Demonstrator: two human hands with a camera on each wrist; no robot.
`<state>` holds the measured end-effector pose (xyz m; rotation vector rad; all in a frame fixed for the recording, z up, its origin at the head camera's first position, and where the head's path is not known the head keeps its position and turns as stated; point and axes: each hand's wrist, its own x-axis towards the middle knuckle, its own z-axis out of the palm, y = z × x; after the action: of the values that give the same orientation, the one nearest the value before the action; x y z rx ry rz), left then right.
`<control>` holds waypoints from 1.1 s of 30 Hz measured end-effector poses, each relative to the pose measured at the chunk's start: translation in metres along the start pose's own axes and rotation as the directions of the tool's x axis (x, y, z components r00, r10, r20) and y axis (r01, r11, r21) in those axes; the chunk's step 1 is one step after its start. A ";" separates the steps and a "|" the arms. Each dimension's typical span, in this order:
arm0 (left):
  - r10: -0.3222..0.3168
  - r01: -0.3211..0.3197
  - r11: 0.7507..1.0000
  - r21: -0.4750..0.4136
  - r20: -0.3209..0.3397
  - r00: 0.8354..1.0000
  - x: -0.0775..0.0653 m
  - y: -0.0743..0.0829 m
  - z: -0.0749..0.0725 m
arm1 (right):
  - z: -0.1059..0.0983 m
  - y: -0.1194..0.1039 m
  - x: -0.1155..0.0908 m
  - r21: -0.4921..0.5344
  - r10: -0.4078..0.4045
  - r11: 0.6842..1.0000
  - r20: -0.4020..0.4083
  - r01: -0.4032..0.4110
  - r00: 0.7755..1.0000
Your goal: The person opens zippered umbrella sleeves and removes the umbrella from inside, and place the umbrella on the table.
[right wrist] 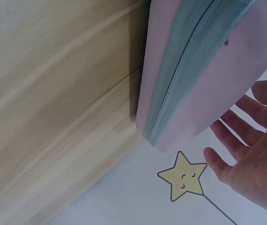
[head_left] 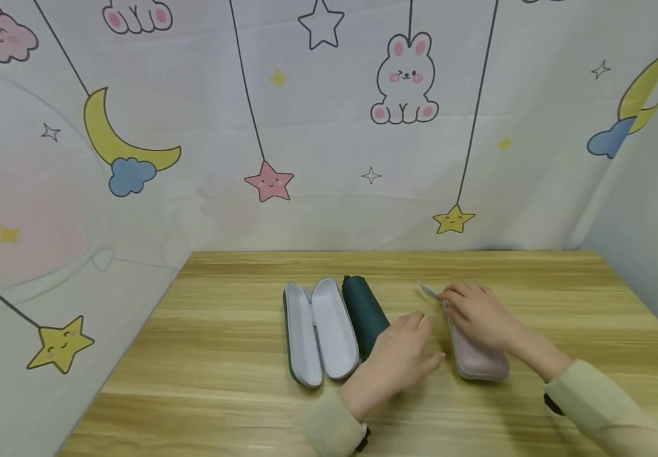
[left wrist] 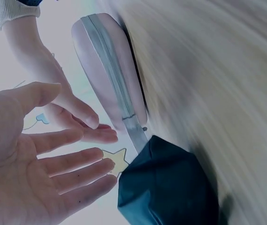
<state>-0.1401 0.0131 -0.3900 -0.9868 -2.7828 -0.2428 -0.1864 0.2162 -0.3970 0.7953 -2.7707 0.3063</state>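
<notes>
A pink zip case (head_left: pixel 480 362) with a grey zipper band stands on the table, a light strap (head_left: pixel 428 291) at its far end. My right hand (head_left: pixel 480 314) lies over the top of this case in the head view, and its fingers look spread and loose in the right wrist view. My left hand (head_left: pixel 394 358) hovers between the pink case and a dark green rolled fabric item (head_left: pixel 365 311), holding nothing. In the left wrist view its palm and spread fingers (left wrist: pixel 77 164) show. Whether the right fingertips touch the case is hard to tell.
To the left lies an open case (head_left: pixel 334 336), dark green outside with a white lining, beside the green item. The wooden table (head_left: pixel 209 355) meets a printed cloth wall (head_left: pixel 329 216) at its back edge.
</notes>
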 end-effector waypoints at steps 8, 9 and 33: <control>0.012 -0.013 0.999 0.040 0.034 0.999 0.011 0.007 0.004 | -0.005 0.012 0.010 -0.020 0.007 1.000 0.029 -0.007 1.000; 0.022 -0.023 0.999 0.042 0.036 0.999 0.013 0.008 0.004 | -0.005 0.014 0.012 -0.023 0.009 1.000 0.035 -0.008 0.999; 0.102 -0.105 0.993 0.051 0.066 0.993 0.044 0.034 0.024 | -0.003 0.036 0.055 0.000 0.041 0.999 0.233 -0.043 0.972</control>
<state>-0.1551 0.0708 -0.4007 -1.1402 -2.7672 -0.1225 -0.2505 0.2201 -0.3835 0.8226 -3.0093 0.2408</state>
